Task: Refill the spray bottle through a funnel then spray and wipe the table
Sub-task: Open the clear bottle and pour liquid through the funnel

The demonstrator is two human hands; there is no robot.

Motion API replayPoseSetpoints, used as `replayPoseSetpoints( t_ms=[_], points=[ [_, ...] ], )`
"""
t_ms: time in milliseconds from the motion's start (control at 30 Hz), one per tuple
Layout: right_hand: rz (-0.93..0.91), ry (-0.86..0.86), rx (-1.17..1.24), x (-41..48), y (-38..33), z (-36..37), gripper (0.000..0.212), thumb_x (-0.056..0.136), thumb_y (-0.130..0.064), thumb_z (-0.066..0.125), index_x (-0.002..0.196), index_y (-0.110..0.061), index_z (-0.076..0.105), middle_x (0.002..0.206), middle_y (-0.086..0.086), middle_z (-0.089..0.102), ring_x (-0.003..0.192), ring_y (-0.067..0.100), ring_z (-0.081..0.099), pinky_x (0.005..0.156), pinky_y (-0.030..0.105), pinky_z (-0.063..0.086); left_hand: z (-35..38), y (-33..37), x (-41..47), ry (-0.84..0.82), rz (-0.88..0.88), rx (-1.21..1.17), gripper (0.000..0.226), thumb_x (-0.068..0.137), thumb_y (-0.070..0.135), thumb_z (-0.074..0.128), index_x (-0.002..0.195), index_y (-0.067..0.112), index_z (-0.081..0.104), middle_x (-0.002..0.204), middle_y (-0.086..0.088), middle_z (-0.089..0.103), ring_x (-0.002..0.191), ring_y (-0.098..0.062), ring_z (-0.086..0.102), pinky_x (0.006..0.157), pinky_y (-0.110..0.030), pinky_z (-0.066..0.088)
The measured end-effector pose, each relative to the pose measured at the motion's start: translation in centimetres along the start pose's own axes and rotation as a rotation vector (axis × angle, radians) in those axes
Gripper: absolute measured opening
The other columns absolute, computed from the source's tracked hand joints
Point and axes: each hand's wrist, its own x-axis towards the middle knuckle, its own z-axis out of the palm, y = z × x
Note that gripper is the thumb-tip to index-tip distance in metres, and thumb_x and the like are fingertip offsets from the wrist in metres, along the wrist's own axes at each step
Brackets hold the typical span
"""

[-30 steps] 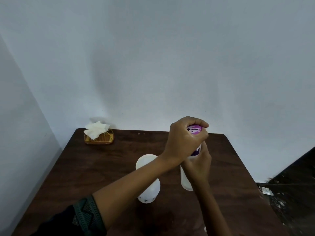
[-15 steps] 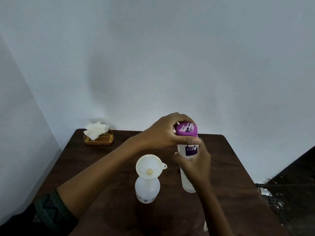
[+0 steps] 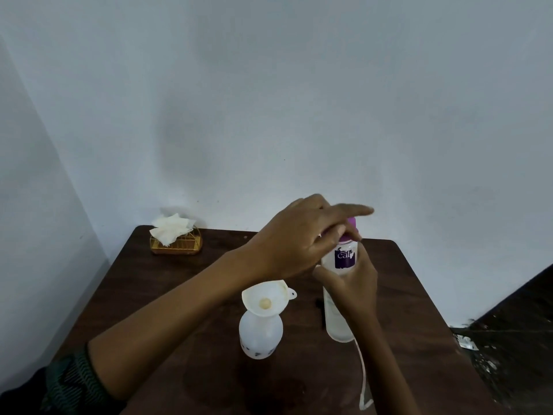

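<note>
Right hand [image 3: 354, 284] grips clear plastic refill bottle [image 3: 338, 323], steadying it; left hand [image 3: 299, 244] pinches its purple cap [image 3: 353, 222], likely unscrewing. Cream funnel [image 3: 263, 298] seated in white spray bottle [image 3: 260, 335], ready for pouring.

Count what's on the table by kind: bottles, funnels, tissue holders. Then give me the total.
Bottles: 2, the spray bottle and the purple-capped bottle
Funnels: 1, the funnel on the spray bottle
Tissue holders: 1, the tissue holder at the far corner
Total: 4
</note>
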Motion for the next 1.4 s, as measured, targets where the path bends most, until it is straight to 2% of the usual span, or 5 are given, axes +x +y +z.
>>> replayPoseSetpoints(
  t_ms=[467, 800, 900, 1067, 1400],
  points=[
    [-0.011, -0.017, -0.058, -0.2, 0.5, 0.5, 0.039, 0.054, -0.021, 0.068, 0.090, -0.027, 0.052, 0.076, -0.008, 0.063, 0.072, 0.005, 0.061, 0.053, 0.015, 0.050, -1.5, -3.3, 1.7, -0.243, -0.103, 0.172, 0.065, 0.068, 0.064, 0.057, 0.127, 0.036, 0.052, 0.119, 0.017, 0.061, 0.099, 0.000, 0.049, 0.097, -0.029, 0.028],
    [-0.001, -0.040, -0.077, -0.2, 1.0, 0.9, 0.040, 0.054, -0.023, 0.068, 0.090, -0.021, 0.052, 0.075, -0.007, 0.062, 0.072, 0.004, 0.060, 0.053, 0.013, 0.050, -3.0, -3.1, 1.5, -0.155, -0.344, 0.197, 0.049, 0.089, 0.059, 0.041, 0.075, 0.020, 0.067, 0.061, 0.009, 0.061, 0.053, 0.000, 0.053, 0.061, -0.024, 0.039],
    [0.012, -0.041, -0.088, 0.0, 1.1, 0.8, 0.040, 0.054, -0.023, 0.068, 0.090, -0.017, 0.054, 0.074, -0.004, 0.063, 0.069, 0.005, 0.061, 0.052, 0.016, 0.049, -3.0, -3.0, 1.5, -0.154, -0.220, 0.031, 0.021, 0.080, 0.048, 0.067, 0.086, 0.027, 0.062, 0.084, 0.012, 0.061, 0.075, -0.002, 0.055, 0.071, -0.026, 0.043],
    [0.017, -0.053, -0.111, 0.1, 1.0, 0.6, 0.043, 0.054, -0.026, 0.067, 0.093, -0.017, 0.054, 0.075, -0.005, 0.062, 0.066, 0.009, 0.061, 0.052, 0.016, 0.048, -2.5, -3.1, 2.1, -0.434, -0.026, 0.005, 0.060, 0.077, 0.007, 0.073, 0.132, 0.020, 0.051, 0.133, 0.001, 0.051, 0.112, 0.000, 0.045, 0.084, 0.002, 0.032],
    [0.012, -0.074, -0.132, 0.0, 0.5, 0.9, 0.040, 0.058, -0.018, 0.074, 0.092, -0.017, 0.053, 0.077, -0.002, 0.063, 0.068, 0.014, 0.062, 0.055, 0.022, 0.051, -2.0, -2.3, 2.5, -0.222, -0.372, 0.365, 0.058, 0.082, 0.073, 0.035, 0.091, 0.022, 0.063, 0.079, 0.007, 0.063, 0.070, -0.009, 0.054, 0.058, -0.024, 0.032]
  ],
)
